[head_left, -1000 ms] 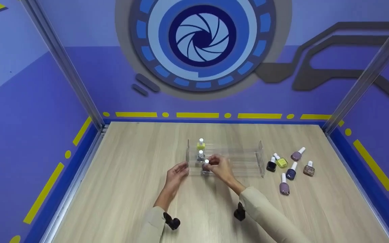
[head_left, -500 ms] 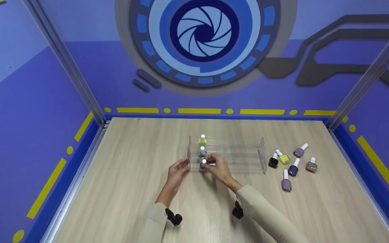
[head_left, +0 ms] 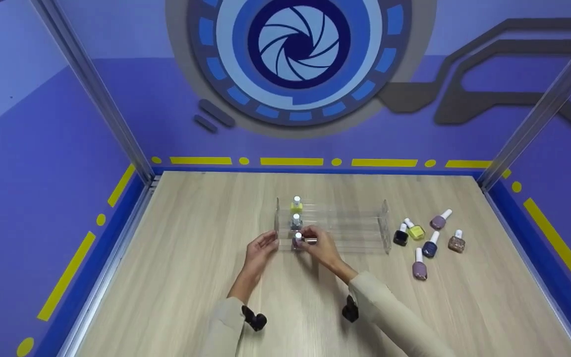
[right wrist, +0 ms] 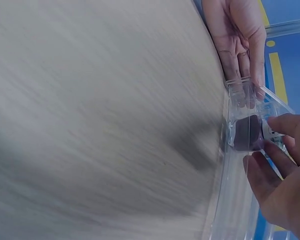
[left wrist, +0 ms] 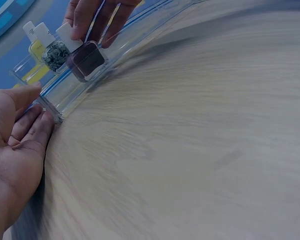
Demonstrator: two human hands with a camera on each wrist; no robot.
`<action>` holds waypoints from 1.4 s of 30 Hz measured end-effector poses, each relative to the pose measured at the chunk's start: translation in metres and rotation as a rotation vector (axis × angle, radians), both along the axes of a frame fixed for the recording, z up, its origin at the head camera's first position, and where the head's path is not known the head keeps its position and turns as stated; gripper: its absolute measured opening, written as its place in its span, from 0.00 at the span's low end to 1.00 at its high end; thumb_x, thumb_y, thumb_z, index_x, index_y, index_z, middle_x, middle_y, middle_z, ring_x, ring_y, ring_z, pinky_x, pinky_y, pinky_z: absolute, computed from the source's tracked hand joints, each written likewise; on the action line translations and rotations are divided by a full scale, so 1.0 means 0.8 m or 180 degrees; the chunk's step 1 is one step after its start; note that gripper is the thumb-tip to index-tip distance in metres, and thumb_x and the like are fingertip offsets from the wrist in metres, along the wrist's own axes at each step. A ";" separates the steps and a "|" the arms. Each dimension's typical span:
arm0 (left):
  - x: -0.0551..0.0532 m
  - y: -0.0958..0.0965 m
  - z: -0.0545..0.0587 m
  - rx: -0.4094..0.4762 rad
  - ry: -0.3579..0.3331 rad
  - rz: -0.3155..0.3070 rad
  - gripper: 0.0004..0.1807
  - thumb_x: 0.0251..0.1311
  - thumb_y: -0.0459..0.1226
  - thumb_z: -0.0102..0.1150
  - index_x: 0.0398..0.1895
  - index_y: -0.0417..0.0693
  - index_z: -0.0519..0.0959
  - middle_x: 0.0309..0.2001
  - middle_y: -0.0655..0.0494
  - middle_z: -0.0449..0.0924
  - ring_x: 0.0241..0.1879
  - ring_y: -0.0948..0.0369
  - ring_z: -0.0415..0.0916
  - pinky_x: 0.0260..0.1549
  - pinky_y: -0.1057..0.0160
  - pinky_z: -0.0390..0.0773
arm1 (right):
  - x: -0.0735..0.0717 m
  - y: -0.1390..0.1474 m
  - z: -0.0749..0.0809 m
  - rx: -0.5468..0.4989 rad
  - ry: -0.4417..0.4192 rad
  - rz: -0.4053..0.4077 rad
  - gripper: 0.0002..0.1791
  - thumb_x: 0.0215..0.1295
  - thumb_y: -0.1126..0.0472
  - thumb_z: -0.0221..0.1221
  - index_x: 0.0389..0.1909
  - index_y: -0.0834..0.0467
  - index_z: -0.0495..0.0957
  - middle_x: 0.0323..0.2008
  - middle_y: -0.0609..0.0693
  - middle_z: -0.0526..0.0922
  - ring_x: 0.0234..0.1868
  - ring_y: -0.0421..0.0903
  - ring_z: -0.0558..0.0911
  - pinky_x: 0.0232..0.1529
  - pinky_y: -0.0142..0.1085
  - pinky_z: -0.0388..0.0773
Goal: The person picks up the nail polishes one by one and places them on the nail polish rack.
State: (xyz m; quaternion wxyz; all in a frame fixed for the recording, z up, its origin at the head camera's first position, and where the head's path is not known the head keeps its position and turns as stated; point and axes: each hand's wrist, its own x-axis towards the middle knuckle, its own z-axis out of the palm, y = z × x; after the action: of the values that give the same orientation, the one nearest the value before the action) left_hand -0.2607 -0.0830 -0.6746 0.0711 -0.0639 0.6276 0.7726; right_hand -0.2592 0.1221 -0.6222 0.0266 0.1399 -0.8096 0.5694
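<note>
My right hand (head_left: 321, 246) pinches the white cap of a dark purple nail polish bottle (left wrist: 86, 61). This bottle stands in the front tier of a clear acrylic rack (head_left: 355, 244), near its left end. In the right wrist view the purple bottle (right wrist: 247, 133) shows through the clear front lip. My left hand (head_left: 260, 253) touches the rack's left end panel with fairly straight fingers; in the left wrist view the left hand (left wrist: 20, 140) has its palm turned up. Behind the purple bottle, a glittery dark bottle (left wrist: 56, 56) and a yellow bottle (head_left: 296, 207) stand on the higher tiers.
Right of the rack lie several more nail polish bottles: black (head_left: 400, 235), yellow (head_left: 416, 232), navy (head_left: 430, 246), glittery brown (head_left: 456, 242), and two mauve, one far (head_left: 438, 221) and one near (head_left: 419, 270). Blue panels wall the wooden table (head_left: 196, 218).
My right hand has shifted slightly left with the purple bottle, which now stands straighter in the front tier. The left hand stays at the rack's end. The head view has tilted a little.
</note>
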 end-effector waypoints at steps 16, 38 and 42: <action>0.001 0.006 -0.007 0.0036 0.0068 -0.0038 0.26 0.69 0.31 0.61 0.68 0.31 0.71 0.70 0.35 0.71 0.71 0.46 0.70 0.61 0.67 0.82 | 0.007 0.105 0.057 0.0296 0.0089 -0.0524 0.07 0.64 0.75 0.62 0.42 0.73 0.83 0.37 0.65 0.88 0.36 0.47 0.85 0.39 0.24 0.80; -0.003 -0.002 -0.003 -0.0039 -0.0037 -0.0017 0.25 0.68 0.34 0.64 0.66 0.36 0.74 0.70 0.39 0.73 0.70 0.48 0.72 0.61 0.65 0.82 | -0.011 0.290 0.097 0.0566 -0.0602 -0.1874 0.13 0.68 0.67 0.59 0.49 0.72 0.83 0.36 0.61 0.90 0.24 0.29 0.83 0.25 0.19 0.80; -0.003 0.000 -0.003 -0.0036 -0.0040 -0.0012 0.25 0.68 0.34 0.64 0.66 0.36 0.74 0.70 0.39 0.73 0.69 0.50 0.73 0.60 0.66 0.82 | -0.008 0.308 0.081 0.0710 -0.0857 -0.2108 0.15 0.68 0.66 0.58 0.51 0.70 0.83 0.39 0.62 0.90 0.26 0.32 0.84 0.24 0.20 0.80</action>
State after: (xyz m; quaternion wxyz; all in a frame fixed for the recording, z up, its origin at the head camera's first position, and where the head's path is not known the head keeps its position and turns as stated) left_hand -0.2629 -0.0828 -0.6770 0.0762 -0.0680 0.6316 0.7685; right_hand -0.2653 0.3687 -0.5576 0.0873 -0.2036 -0.8643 0.4515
